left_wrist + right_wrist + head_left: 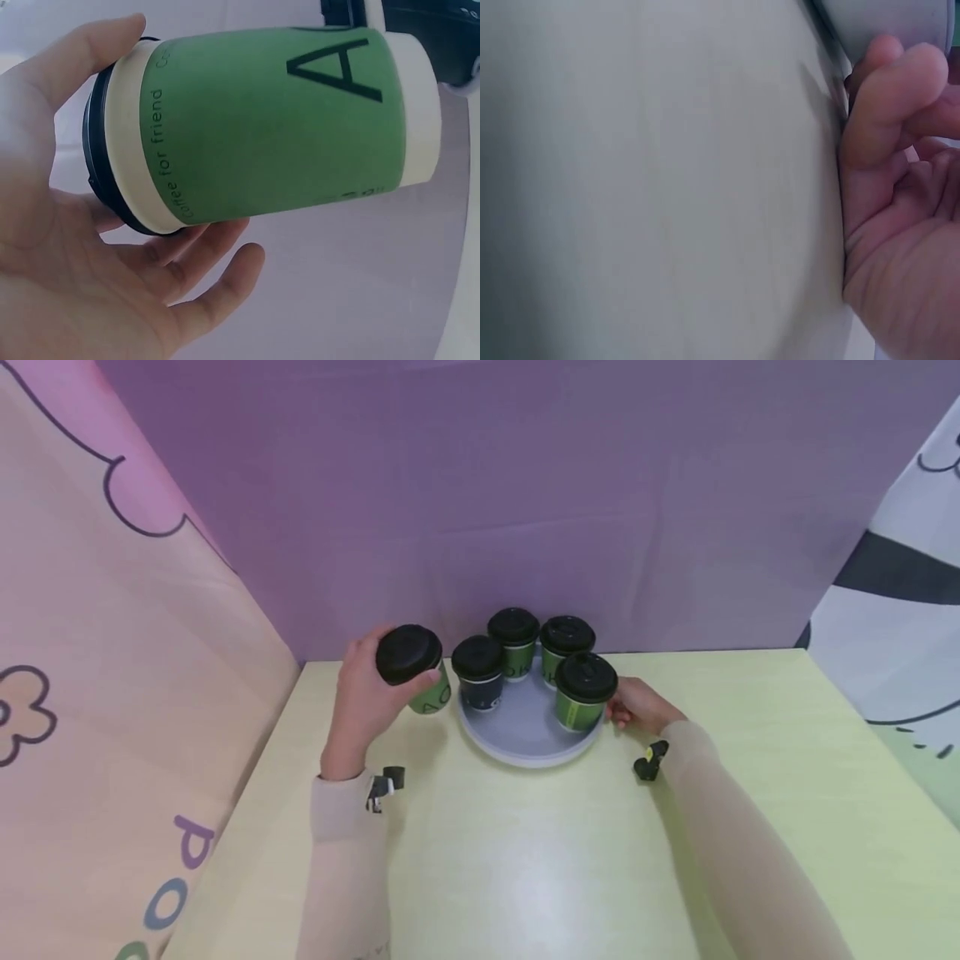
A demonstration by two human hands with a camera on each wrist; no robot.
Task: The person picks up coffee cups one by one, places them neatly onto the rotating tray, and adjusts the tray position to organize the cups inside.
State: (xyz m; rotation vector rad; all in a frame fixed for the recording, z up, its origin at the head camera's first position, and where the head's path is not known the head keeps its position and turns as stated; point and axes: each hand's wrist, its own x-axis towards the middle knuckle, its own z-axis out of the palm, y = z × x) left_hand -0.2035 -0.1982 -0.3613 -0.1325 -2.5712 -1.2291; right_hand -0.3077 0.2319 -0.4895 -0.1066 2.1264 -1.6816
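Observation:
In my left hand (371,693) is a green paper coffee cup (431,695) with a black lid, gripped around the lid end and raised left of the plate. The left wrist view shows the thumb and fingers of the left hand (97,247) around the lid of the green cup (262,127). My right hand (641,704) lies low on the table and holds the right rim of the grey plate (525,758); some fingertips are hidden. Curled fingers of the right hand (900,142) meet the plate's side (889,22) in the right wrist view.
On the plate stand a dark lidded cup (480,672) and green lidded cups: one at the back (517,660), one at the back right (551,667), one at the front right (577,712). A purple backdrop (510,510) rises behind the pale table (517,860).

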